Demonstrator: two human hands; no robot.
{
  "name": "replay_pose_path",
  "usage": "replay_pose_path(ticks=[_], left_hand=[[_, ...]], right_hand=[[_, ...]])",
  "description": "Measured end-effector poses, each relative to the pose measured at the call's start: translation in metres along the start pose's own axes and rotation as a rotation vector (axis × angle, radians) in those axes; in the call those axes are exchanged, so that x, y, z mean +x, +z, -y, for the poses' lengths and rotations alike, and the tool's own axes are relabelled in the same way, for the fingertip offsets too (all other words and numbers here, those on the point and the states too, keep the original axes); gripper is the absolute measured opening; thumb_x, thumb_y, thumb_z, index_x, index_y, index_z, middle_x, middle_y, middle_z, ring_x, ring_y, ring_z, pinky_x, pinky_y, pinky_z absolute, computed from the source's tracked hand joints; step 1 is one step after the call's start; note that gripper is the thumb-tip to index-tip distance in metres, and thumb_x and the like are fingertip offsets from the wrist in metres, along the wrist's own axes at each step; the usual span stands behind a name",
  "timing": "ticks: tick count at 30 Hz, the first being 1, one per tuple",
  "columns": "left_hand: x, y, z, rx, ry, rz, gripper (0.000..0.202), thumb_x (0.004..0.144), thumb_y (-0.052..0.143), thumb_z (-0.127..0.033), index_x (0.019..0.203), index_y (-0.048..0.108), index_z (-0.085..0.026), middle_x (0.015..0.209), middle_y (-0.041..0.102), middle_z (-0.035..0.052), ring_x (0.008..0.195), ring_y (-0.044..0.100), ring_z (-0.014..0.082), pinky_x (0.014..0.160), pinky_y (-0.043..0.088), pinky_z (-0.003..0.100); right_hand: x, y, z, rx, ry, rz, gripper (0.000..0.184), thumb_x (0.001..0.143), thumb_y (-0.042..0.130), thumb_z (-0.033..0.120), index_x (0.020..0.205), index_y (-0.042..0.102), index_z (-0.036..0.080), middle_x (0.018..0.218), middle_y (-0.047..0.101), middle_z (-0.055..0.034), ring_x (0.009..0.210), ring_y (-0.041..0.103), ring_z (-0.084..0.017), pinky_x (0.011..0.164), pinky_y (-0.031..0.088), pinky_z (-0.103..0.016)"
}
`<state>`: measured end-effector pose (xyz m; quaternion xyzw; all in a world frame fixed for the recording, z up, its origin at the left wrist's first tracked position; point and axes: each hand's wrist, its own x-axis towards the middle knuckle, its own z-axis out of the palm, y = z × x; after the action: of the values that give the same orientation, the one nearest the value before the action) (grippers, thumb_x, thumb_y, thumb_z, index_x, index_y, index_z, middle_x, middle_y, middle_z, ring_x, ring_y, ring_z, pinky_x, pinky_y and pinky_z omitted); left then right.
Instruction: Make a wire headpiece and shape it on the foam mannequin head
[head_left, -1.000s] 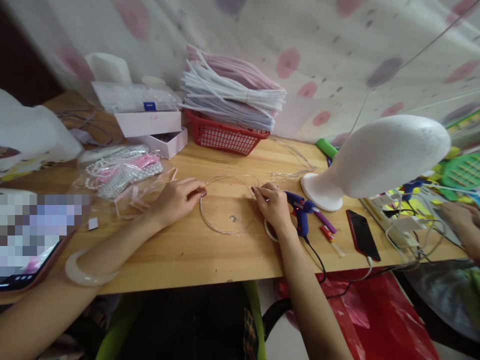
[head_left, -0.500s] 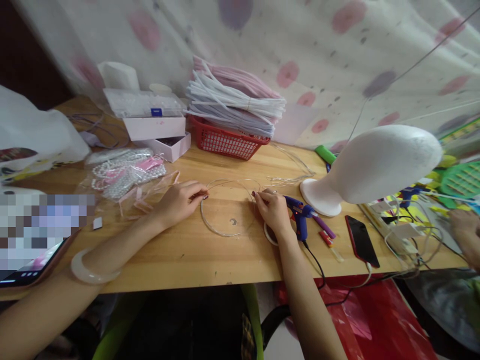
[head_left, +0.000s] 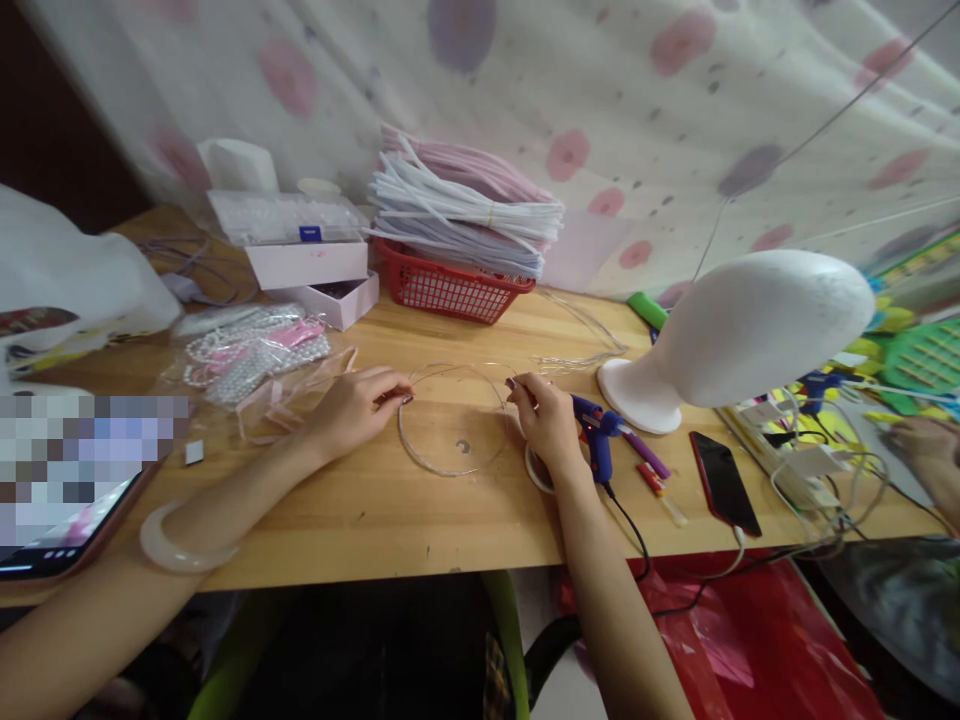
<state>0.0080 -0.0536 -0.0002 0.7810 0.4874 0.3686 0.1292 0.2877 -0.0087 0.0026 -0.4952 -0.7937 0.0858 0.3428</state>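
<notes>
A thin silvery wire [head_left: 435,468] is bent into a round loop just over the wooden table [head_left: 360,540]. My left hand [head_left: 364,408] pinches the loop's left side between thumb and fingertips. On the opposite side, the closed fingers of my right hand [head_left: 546,415] pinch the same wire. The wire's far stretch is faint against the wood. Close to my right wrist lie a blue glue gun [head_left: 598,440] and a roll of tape [head_left: 537,468], partly covered by the hand. More loose wires [head_left: 581,350] lie farther back.
A white foam head [head_left: 757,330] stands at right, near a phone [head_left: 724,485] and cables. Behind is a red basket [head_left: 450,290] of fuzzy stems [head_left: 472,205]. Bagged pearl strands [head_left: 255,350] and a tablet-like screen [head_left: 75,490] are left. Another person's hand [head_left: 926,445] shows far right.
Both hands keep their pinch on the wire, with only slight shifts of the fingers. The whole view has moved a little.
</notes>
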Motion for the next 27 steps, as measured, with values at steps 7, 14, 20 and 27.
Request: replay_pose_path(ticks=[7,14,20,27], left_hand=[[-0.0001,-0.0014,-0.0021,-0.006,0.000,0.006,0.017,0.089,0.051,-0.022,0.084,0.066,-0.019,0.086,0.074,0.0036,0.078,0.068,0.0190,0.085,0.052,0.040],[-0.0003,-0.0017,-0.0030,-0.012,-0.010,0.006,0.015,0.088,0.053,-0.020,0.084,0.067,-0.019,0.086,0.074,0.0035,0.078,0.068,0.0188,0.082,0.052,0.037],[-0.0001,-0.0013,-0.0023,-0.007,-0.026,0.003,0.015,0.088,0.054,-0.020,0.084,0.068,-0.020,0.085,0.074,0.0016,0.072,0.066,0.0157,0.082,0.054,0.037],[0.0005,0.0001,0.0005,-0.024,0.003,-0.025,0.014,0.087,0.052,-0.017,0.084,0.066,-0.019,0.084,0.072,0.0017,0.073,0.066,0.0153,0.076,0.054,0.035]], right_hand=[[-0.0002,-0.0005,0.0017,0.003,0.006,0.012,0.021,0.095,0.047,0.029,0.081,0.061,0.023,0.074,0.071,-0.0056,0.072,0.067,-0.021,0.068,0.044,-0.028],[0.0011,0.0002,0.0017,0.012,0.005,0.013,0.021,0.094,0.046,0.028,0.080,0.060,0.023,0.072,0.071,-0.0049,0.070,0.066,-0.020,0.066,0.043,-0.027],[0.0007,-0.0009,0.0014,0.007,0.001,0.013,0.020,0.094,0.047,0.026,0.079,0.060,0.023,0.073,0.071,-0.0048,0.071,0.066,-0.021,0.066,0.043,-0.027],[0.0005,-0.0006,0.0017,0.000,-0.015,0.024,0.019,0.093,0.047,0.025,0.079,0.060,0.023,0.072,0.071,-0.0056,0.070,0.066,-0.021,0.067,0.043,-0.027]])
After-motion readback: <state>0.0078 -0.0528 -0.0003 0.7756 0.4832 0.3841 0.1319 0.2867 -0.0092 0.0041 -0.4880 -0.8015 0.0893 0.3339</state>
